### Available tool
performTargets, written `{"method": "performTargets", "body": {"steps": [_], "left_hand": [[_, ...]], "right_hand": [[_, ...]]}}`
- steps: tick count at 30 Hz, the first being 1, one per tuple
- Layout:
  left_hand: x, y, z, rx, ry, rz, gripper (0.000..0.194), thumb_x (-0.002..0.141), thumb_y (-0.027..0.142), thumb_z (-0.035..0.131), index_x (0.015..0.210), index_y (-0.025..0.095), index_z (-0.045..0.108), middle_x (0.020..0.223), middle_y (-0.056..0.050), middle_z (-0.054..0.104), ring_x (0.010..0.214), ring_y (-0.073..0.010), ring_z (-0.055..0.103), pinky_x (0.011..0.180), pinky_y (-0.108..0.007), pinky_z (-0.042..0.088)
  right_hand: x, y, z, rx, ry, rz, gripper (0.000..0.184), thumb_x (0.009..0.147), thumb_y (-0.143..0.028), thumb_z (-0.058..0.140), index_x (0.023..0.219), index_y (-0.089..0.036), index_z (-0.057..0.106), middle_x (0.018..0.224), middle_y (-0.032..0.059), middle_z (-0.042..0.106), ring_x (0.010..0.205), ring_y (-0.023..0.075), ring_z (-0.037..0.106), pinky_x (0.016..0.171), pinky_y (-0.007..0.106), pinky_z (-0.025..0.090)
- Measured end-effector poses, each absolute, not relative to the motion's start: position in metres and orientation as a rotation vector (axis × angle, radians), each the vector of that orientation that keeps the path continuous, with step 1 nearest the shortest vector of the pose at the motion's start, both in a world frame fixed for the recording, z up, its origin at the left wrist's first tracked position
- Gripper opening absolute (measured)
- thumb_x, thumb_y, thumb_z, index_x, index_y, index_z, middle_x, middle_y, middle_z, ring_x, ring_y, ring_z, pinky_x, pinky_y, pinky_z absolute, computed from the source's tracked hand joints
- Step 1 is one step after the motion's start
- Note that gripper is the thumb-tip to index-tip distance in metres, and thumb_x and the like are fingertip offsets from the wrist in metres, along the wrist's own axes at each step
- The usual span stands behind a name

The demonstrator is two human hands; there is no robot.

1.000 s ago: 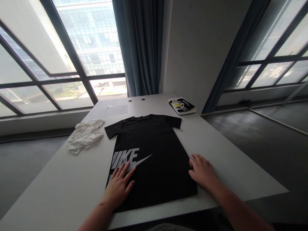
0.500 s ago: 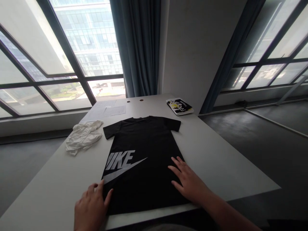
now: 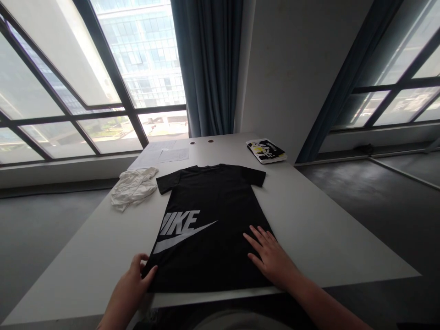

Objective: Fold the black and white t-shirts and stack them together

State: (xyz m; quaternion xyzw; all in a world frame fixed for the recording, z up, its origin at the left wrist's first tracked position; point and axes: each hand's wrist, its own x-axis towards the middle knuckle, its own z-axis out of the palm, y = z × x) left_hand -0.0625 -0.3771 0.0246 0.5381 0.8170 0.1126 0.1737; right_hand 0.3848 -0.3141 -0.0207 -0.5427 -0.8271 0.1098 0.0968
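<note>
A black T-shirt (image 3: 220,197) lies spread flat on the white table, collar at the far end, hem near me. A large grey print runs across its left side. My left hand (image 3: 132,282) is at the left edge close to the hem, thumb on top of the cloth and fingers curled at the edge, pinching it. My right hand (image 3: 270,256) rests palm down on the lower right part of the shirt, fingers spread.
A crumpled white cloth (image 3: 134,187) lies left of the shirt. Paper sheets (image 3: 173,155) are at the far left of the white table (image 3: 330,238). A black-covered book (image 3: 266,151) sits at the far right, by the blue curtain (image 3: 211,68) and wall.
My left hand has changed from resting at the shirt's left edge to curling around it nearer the hem. The right hand stays flat on the cloth. The whole view has shifted slightly.
</note>
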Motion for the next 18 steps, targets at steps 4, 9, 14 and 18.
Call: {"method": "performTargets", "body": {"steps": [4,9,14,18], "left_hand": [[-0.058,-0.390,0.035,1.609,2.370,-0.161,0.034,0.100,0.047,0.034,0.119,0.025,0.052,0.088,-0.007,0.077,0.088,-0.0296,0.076,0.073,-0.035,0.050],[-0.052,-0.385,0.051,1.915,2.508,-0.095,0.032,0.100,0.044,0.040,0.107,0.023,0.063,0.110,-0.011,0.075,0.105,-0.0292,0.070,0.084,-0.037,0.051],[-0.024,-0.337,0.051,2.309,2.253,0.326,0.031,0.099,0.042,0.045,0.104,0.023,0.069,0.121,-0.010,0.070,0.110,-0.0273,0.065,0.097,-0.041,0.053],[0.027,-0.294,0.034,2.435,1.980,0.323,0.037,0.098,0.042,0.053,0.127,0.025,0.069,0.143,-0.009,0.062,0.133,-0.0289,0.057,0.111,-0.045,0.049]], "right_hand": [[0.387,-0.315,-0.025,-1.604,-2.445,0.305,0.060,0.105,-0.047,0.050,0.162,-0.035,0.039,0.170,0.0033,0.020,0.157,0.0332,0.022,0.126,0.058,0.026],[0.396,-0.317,-0.024,-1.649,-2.466,0.334,0.062,0.102,-0.047,0.054,0.162,-0.037,0.038,0.170,0.0031,0.020,0.156,0.0344,0.023,0.125,0.059,0.027],[0.381,-0.307,0.002,-1.840,-2.376,0.347,0.066,0.102,-0.052,0.054,0.161,-0.025,0.043,0.169,0.0112,0.021,0.157,0.0376,0.017,0.125,0.056,0.028],[0.347,-0.283,0.028,-1.808,-2.413,0.350,0.068,0.104,-0.053,0.050,0.164,-0.023,0.037,0.171,0.0103,0.017,0.159,0.0339,0.009,0.128,0.052,0.021]]}}
